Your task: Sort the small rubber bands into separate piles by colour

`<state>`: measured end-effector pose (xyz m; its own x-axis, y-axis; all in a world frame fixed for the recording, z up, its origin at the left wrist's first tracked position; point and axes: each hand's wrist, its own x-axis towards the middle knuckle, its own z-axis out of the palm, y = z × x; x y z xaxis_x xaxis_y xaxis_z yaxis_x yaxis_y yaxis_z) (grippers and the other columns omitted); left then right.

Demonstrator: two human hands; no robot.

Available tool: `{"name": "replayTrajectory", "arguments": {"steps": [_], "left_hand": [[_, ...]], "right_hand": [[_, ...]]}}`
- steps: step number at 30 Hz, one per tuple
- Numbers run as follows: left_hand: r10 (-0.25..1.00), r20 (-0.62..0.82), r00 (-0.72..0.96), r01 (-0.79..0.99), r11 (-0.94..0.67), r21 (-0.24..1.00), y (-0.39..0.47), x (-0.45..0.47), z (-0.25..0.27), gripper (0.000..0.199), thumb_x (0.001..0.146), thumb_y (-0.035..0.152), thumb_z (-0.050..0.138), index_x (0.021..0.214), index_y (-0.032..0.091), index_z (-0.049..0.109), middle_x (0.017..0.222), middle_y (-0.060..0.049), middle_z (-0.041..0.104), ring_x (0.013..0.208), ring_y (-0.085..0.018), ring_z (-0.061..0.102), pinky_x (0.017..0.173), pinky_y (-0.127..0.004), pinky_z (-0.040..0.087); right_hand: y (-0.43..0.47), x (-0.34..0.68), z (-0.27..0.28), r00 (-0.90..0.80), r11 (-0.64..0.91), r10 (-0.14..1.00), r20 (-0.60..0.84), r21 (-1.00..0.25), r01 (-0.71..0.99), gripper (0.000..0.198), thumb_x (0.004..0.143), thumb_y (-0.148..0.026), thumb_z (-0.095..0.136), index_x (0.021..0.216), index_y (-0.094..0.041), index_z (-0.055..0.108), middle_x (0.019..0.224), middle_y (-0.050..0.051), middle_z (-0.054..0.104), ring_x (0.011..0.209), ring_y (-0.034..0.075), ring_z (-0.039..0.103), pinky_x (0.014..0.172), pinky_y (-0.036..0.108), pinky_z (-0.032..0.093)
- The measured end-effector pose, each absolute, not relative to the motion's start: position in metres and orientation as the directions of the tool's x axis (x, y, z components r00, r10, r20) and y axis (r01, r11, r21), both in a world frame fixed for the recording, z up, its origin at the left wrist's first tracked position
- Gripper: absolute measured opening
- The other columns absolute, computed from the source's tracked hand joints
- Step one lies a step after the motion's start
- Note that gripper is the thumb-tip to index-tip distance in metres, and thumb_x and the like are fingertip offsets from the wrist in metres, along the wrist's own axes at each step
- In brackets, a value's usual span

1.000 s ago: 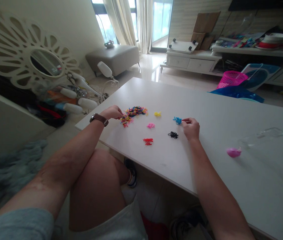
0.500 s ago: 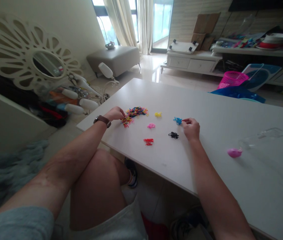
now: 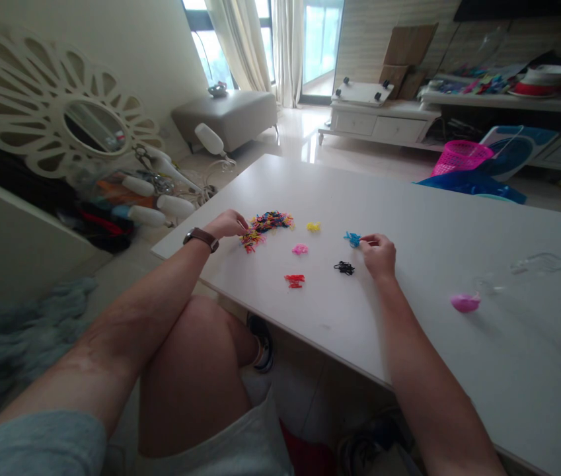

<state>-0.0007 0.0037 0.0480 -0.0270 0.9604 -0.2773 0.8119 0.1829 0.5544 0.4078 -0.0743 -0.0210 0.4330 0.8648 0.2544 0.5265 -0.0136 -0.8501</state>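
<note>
At the left edge of a mixed pile of small colourful rubber bands [image 3: 273, 221], my left hand [image 3: 230, 223] has its fingertips drawn together; what lies between them is too small to make out. My right hand [image 3: 379, 254] pinches at the right side of a little heap of blue rubber bands [image 3: 352, 238], its fingertips touching them. Single-colour heaps lie between the hands: yellow rubber bands [image 3: 313, 227], pink rubber bands [image 3: 300, 249], red rubber bands [image 3: 295, 281] and black rubber bands [image 3: 344, 268].
The white table [image 3: 439, 264] carries a shiny pink object [image 3: 465, 303] and a clear plastic item [image 3: 538, 263] on the right. Beyond its far edge stands a pink basket [image 3: 461, 158]. A white lamp with several shades [image 3: 176, 206] is near the left edge.
My left hand has shifted very slightly at the mixed pile. My right hand stays at the blue heap, and the other heaps look the same.
</note>
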Motion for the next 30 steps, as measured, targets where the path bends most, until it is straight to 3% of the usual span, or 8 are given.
{"name": "replayTrajectory", "arguments": {"steps": [18, 30], "left_hand": [[0.972, -0.234, -0.014, 0.826, 0.143, 0.545, 0.004, -0.002, 0.049, 0.025, 0.054, 0.017, 0.078, 0.080, 0.014, 0.078, 0.073, -0.007, 0.074, 0.064, -0.016, 0.063, 0.051, -0.021, 0.040], [0.970, -0.244, 0.001, 0.658, 0.183, 0.730, -0.002, 0.006, 0.057, 0.025, 0.048, 0.015, 0.084, 0.069, 0.014, 0.072, 0.066, -0.005, 0.071, 0.062, -0.017, 0.064, 0.055, -0.025, 0.047]], "right_hand": [[-0.073, 0.408, -0.023, 0.429, -0.015, 0.867, 0.256, -0.845, 0.534, 0.014, 0.071, -0.029, 0.061, 0.076, -0.020, 0.071, 0.086, 0.006, 0.072, 0.077, 0.022, 0.065, 0.080, 0.037, 0.051], [-0.074, 0.407, -0.023, 0.420, -0.001, 0.871, 0.254, -0.855, 0.519, 0.017, 0.073, -0.035, 0.064, 0.075, -0.020, 0.070, 0.086, 0.007, 0.072, 0.076, 0.022, 0.064, 0.080, 0.037, 0.051]]}}
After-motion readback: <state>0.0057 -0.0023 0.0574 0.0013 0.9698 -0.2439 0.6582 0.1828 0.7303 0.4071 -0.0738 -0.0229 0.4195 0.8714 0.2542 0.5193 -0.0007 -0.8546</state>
